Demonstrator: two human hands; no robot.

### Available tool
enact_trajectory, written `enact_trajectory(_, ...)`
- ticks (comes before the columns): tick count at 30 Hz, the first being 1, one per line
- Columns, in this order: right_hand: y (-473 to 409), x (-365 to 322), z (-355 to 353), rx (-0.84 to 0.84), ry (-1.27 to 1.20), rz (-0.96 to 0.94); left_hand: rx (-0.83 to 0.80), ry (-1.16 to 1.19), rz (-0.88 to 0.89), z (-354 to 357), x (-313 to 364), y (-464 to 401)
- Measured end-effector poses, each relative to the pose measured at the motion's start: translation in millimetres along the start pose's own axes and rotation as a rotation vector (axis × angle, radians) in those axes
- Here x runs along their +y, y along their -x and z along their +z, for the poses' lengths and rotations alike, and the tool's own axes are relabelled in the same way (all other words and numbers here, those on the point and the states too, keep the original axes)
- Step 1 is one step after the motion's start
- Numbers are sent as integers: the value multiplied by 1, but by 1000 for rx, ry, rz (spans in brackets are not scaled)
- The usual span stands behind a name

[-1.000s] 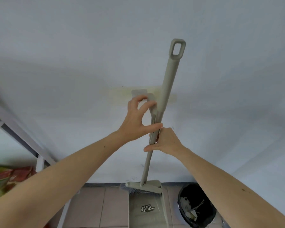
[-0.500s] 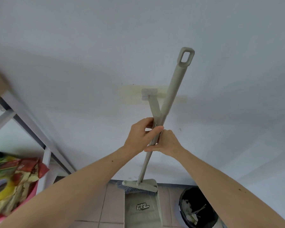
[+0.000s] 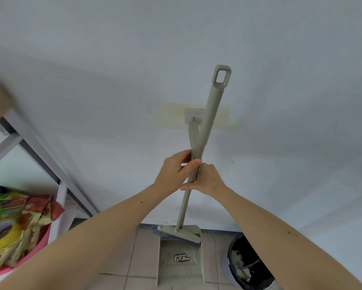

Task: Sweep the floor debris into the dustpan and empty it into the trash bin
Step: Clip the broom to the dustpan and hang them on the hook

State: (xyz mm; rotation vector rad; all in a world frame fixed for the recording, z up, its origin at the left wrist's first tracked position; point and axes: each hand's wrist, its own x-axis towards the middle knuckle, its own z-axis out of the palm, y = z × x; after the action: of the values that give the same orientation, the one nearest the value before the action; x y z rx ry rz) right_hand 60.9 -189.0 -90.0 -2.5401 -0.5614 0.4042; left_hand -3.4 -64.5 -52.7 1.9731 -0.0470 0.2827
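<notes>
A grey-green broom (image 3: 209,114) leans up against the white wall, its loop handle at the top and its brush head low over the dustpan (image 3: 181,262). The dustpan stands on the tiled floor, and its flat handle rises behind the broom shaft to a grey wall hook (image 3: 193,116). My left hand (image 3: 177,170) wraps both the dustpan handle and the broom shaft at mid-height. My right hand (image 3: 208,177) grips the broom shaft just below and to the right, touching the left. A black trash bin (image 3: 249,262) with white scraps inside sits right of the dustpan.
A white metal table frame (image 3: 29,139) slants along the left. Below it, a pink basket (image 3: 35,245) holds snack packets and a tape roll. The wall stands close ahead. Beige floor tiles (image 3: 142,254) show beside the dustpan.
My left hand dropped from the wall hook to close around the two handles beside my right hand. The view shifted right and down, bringing the basket further in.
</notes>
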Motion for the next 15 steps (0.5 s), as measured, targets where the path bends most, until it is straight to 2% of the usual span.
enact_trajectory(9, -2, 6, 4, 28, -158, 56, -148, -85, 11, -3, -10, -3)
enact_trajectory(15, -3, 5, 3, -6, -55, 77, -174, -78, 19, -5, -15, -6)
